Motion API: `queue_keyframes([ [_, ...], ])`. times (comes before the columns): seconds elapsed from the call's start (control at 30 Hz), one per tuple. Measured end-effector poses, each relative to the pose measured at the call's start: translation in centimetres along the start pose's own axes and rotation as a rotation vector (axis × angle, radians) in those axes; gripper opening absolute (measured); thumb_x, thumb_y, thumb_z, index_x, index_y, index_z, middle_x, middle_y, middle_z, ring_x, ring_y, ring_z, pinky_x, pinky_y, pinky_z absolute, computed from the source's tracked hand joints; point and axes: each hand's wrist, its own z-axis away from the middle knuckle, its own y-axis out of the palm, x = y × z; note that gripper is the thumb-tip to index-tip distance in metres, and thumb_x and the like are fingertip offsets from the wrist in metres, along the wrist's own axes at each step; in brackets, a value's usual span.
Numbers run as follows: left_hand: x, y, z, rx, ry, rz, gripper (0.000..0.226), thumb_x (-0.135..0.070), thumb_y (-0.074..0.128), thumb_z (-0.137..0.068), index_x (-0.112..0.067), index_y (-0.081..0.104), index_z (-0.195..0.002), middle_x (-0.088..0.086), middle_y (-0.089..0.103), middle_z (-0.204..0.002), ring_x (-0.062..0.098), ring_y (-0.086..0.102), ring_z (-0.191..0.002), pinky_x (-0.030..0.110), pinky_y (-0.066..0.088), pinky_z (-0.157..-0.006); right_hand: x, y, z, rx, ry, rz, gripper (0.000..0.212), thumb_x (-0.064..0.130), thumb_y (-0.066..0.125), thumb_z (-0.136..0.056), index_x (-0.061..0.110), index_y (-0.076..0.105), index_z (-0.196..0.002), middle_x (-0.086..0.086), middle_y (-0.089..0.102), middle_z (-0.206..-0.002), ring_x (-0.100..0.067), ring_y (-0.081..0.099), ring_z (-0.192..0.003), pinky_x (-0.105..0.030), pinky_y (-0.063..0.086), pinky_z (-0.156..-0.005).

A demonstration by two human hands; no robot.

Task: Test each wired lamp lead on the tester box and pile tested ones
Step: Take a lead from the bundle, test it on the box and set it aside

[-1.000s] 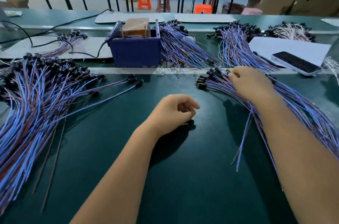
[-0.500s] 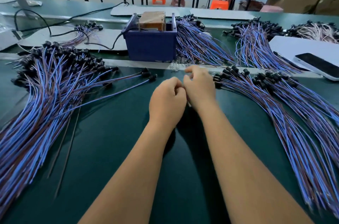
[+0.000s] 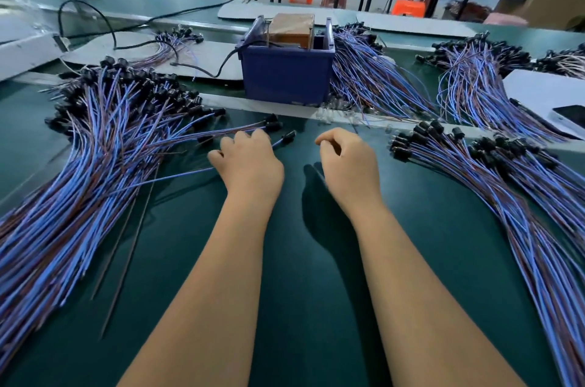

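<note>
**Hands between two heaps of lamp leads**

Hands are hovering over the green desk [image 3: 285,307], in front of the blue tester box [image 3: 286,73]; the left hand [image 3: 250,161] is lying palm down on the stray blue and brown leads [image 3: 243,133] at the edge of the large left pile [image 3: 95,165], its fingers bent over the wires, though whether its grip is actually pinching one I cannot tell; the right hand [image 3: 346,161] is floating just beside it with fingers loosely curled, its grip grasping nothing visible; another pile of leads [image 3: 506,184] is fanning out to the right, well apart from both hands; more bundles [image 3: 373,79] are lying behind, beside the box; a phone [image 3: 569,116] is resting on a white sheet [image 3: 538,89] at the far right.
</note>
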Motion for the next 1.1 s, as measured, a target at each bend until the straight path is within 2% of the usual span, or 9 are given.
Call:
queue_keyframes([
  [0.13, 0.1, -0.2, 0.2, -0.151, 0.039, 0.119, 0.039, -0.003, 0.047, -0.089, -0.025, 0.063, -0.117, 0.007, 0.054, -0.122, 0.032, 0.04, -0.116, 0.04, 0.027, -0.088, 0.2, -0.2, 0.3, -0.035, 0.035, -0.12, 0.023, 0.009, 0.046, -0.094, 0.022, 0.064, -0.088, 0.005, 0.062, -0.073, -0.015, 0.057, -0.066, -0.025, 0.044, -0.06],
  [0.23, -0.1, -1.0, 0.4, -0.419, 0.147, 0.537, 0.028, 0.001, 0.046, -0.095, -0.015, 0.066, -0.106, 0.007, 0.054, -0.11, 0.029, 0.048, -0.105, 0.03, 0.032, -0.085, 0.9, -0.4, 0.3, 0.06, 0.214, -0.5, 0.03, -0.001, 0.036, -0.097, 0.015, 0.06, -0.087, -0.009, 0.061, -0.072, -0.015, 0.058, -0.052, -0.029, 0.053, -0.053],
  [0.3, -0.7, -1.8, 0.8, -0.404, 0.258, 0.847, 0.024, 0.004, 0.046, -0.096, -0.015, 0.061, -0.097, 0.002, 0.051, -0.103, 0.015, 0.053, -0.095, 0.019, 0.039, -0.085, 1.4, -0.6, 0.2, 0.175, 0.288, -0.734, 0.03, 0.002, 0.032, -0.103, 0.009, 0.059, -0.093, -0.016, 0.063, -0.077, -0.017, 0.064, -0.057, -0.027, 0.058, -0.058],
  [0.43, -2.4, -3.0, 2.2, -0.154, 0.377, 1.082, 0.024, 0.007, 0.047, -0.095, -0.015, 0.056, -0.093, 0.006, 0.058, -0.097, 0.007, 0.053, -0.083, 0.016, 0.043, -0.078, 1.5, -1.0, -0.5, 0.411, 0.444, -1.131, 0.054, 0.041, 0.019, -0.107, 0.002, 0.055, -0.119, -0.02, 0.07, -0.095, -0.024, 0.072, -0.082, -0.03, 0.059, -0.07],
  [0.5, -3.2, -3.4, 3.1, 0.105, 0.371, 1.255, 0.027, 0.011, 0.041, -0.094, -0.011, 0.055, -0.087, -0.001, 0.06, -0.082, 0.007, 0.054, -0.071, 0.019, 0.045, -0.065, 1.2, -1.4, -0.5, 0.522, 0.455, -1.24, 0.067, 0.05, 0.013, -0.105, 0.002, 0.059, -0.116, -0.015, 0.073, -0.095, -0.019, 0.072, -0.083, -0.027, 0.057, -0.068],
  [0.63, -3.5, -3.7, 3.5, 0.514, 0.399, 1.469, 0.025, 0.01, 0.039, -0.083, -0.005, 0.047, -0.065, 0.018, 0.051, -0.075, 0.028, 0.046, -0.072, 0.03, 0.041, -0.059, 0.9, -1.8, -0.3, 0.435, 0.414, -1.262, 0.052, 0.03, 0.021, -0.108, 0.008, 0.064, -0.089, -0.006, 0.072, -0.079, -0.015, 0.068, -0.075, -0.028, 0.055, -0.072],
  [0.83, -1.5, -3.3, 2.7, 0.811, 0.379, 1.336, 0.023, -0.001, 0.042, -0.064, -0.012, 0.061, -0.056, 0.006, 0.055, -0.063, 0.012, 0.05, -0.058, 0.017, 0.044, -0.058, 0.6, -1.5, -0.6, 0.213, 0.441, -1.209, 0.021, 0.011, 0.038, -0.104, 0.0, 0.053, -0.112, -0.01, 0.07, -0.077, -0.018, 0.066, -0.062, -0.027, 0.053, -0.052],
  [1.0, -1.0, -2.1, 1.4, 0.497, 0.013, 1.23, 0.037, 0.009, 0.037, -0.081, -0.013, 0.057, -0.058, 0.002, 0.06, -0.056, 0.011, 0.051, -0.048, 0.021, 0.043, -0.05, 0.8, -1.4, -0.4, 0.255, 0.351, -1.135, 0.018, 0.004, 0.043, -0.102, -0.002, 0.056, -0.113, -0.009, 0.075, -0.078, -0.017, 0.072, -0.069, -0.025, 0.058, -0.065],
  [1.1, -0.9, -1.7, 0.8, 0.339, -0.12, 1.295, 0.028, -0.001, 0.044, -0.092, -0.01, 0.067, -0.079, 0.004, 0.065, -0.07, 0.012, 0.058, -0.056, 0.018, 0.05, -0.05, 0.9, -1.6, -0.2, 0.297, 0.302, -1.104, 0.016, 0.004, 0.045, -0.101, 0.002, 0.057, -0.111, -0.01, 0.075, -0.08, -0.019, 0.073, -0.073, -0.026, 0.058, -0.07],
])
